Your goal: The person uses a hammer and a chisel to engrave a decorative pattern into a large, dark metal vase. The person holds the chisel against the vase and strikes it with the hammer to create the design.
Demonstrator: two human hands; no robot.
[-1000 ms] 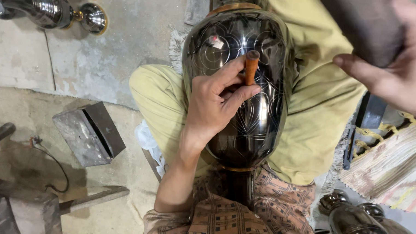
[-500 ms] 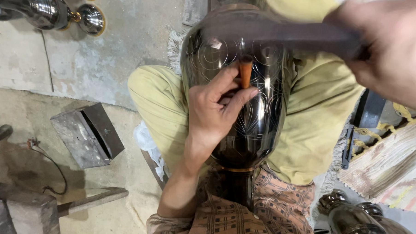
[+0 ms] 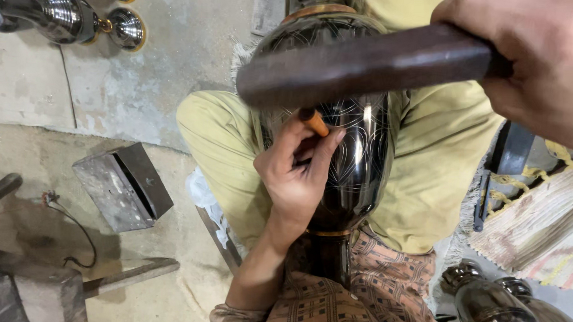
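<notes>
So, left hand [image 3: 295, 174] pinching a slim orange-tipped chisel [image 3: 314, 122] against the glossy, line-engraved dark metal vase [image 3: 356, 163] lying across the lap; right hand [image 3: 537, 62] fingers wrapped tight round a smooth brown wooden mallet [image 3: 366, 65] above it.

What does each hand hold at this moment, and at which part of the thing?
The left hand pinches a small orange-tipped chisel by its shaft, against the dark engraved vase. The right hand grips a dark wooden mallet at its near end.
</notes>
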